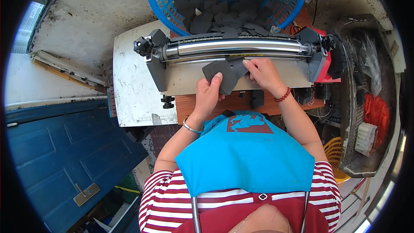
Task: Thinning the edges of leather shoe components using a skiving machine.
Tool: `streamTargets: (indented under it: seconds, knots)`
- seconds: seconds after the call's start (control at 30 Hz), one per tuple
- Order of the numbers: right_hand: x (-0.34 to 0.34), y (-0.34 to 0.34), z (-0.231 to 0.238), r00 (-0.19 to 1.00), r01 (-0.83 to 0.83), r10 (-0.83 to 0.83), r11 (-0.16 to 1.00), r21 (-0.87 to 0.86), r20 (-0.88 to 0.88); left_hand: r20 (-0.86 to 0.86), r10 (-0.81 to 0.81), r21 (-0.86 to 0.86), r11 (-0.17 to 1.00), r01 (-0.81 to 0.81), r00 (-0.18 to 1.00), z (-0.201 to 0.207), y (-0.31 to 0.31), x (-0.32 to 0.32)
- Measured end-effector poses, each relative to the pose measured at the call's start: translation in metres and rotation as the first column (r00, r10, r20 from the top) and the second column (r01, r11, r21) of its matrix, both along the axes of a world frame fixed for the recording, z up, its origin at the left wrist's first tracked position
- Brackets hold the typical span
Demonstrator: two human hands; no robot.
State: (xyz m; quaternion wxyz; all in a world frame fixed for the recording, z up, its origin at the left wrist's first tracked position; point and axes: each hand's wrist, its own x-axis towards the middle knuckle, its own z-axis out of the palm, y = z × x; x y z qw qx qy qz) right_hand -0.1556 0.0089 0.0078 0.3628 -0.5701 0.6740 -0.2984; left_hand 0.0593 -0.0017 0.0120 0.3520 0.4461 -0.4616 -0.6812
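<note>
A small stack of dark grey flat pieces [221, 74] is pinched in my left hand [208, 91], thumb on top. My right hand [264, 74] grips another dark grey piece [238, 67] by its right end, thumb and fingers closed on it. That piece lies partly behind the stack, over the metal feed plate [185, 77] of a roller machine. The machine's shiny steel roller [233, 47] runs left to right just beyond both hands. I cannot make out whether the piece touches the roller.
A blue plastic basket [297, 0] behind the roller holds many loose dark grey pieces [220, 11]. Black knobs [141, 45] stick out at the machine's left end. A white board [129, 77] lies left; a worn trough [345, 138] with a red plastic bag [374, 114] stands right.
</note>
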Motion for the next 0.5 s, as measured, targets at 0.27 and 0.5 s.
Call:
streamTargets:
  seconds: [0.27, 0.5]
  knots:
    - [0.021, 0.015, 0.023, 0.945, -0.16, 0.115, 0.979, 0.126, 0.308, -0.031, -0.031, -0.005, 1.0, 0.031, 0.999, -0.003, -0.004, -0.002]
    - [0.0, 0.016, 0.014, 0.962, -0.148, 0.096, 0.97, 0.192, 0.256, -0.063, 0.003, 0.006, 1.0, -0.003, 0.998, -0.003, -0.004, 0.004]
